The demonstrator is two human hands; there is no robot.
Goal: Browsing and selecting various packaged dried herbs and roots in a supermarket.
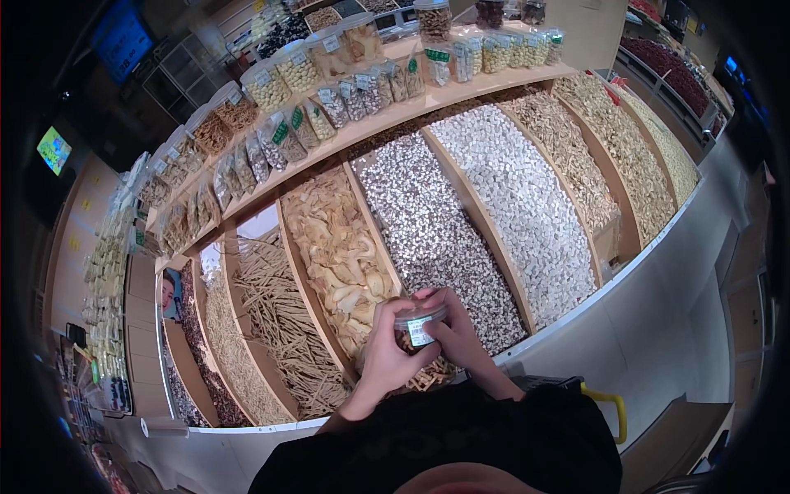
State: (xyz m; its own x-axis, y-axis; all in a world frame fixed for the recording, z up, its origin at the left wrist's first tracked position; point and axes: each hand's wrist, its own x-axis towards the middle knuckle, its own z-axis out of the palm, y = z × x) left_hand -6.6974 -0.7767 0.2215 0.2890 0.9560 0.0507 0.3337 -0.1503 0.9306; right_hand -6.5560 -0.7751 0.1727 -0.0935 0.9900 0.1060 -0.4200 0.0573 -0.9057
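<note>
In front of my body I hold a clear round plastic jar (pixel 421 331) with a white and green label, between both hands. My left hand (pixel 387 352) is wrapped round its left side. My right hand (pixel 462 336) grips the right side, its thumb lying by the label. The fingertips of both hands come together at the jar's far rim. Brown pieces (pixel 434 375) show below the hands; I cannot tell whether they are inside the jar. The jar is over the near edge of a sloping bulk display, by the bins of pale dried slices (pixel 333 247) and dark-and-white cubes (pixel 436 239).
Wooden dividers (pixel 485 222) separate bins of white cubes (pixel 518 206), thin brown sticks (pixel 280 313) and other dried goods. A shelf (pixel 370 123) behind carries bags and lidded jars (pixel 296 66). A metal front panel (pixel 634 329) borders the display. A yellow handle (pixel 613 407) stands at my right.
</note>
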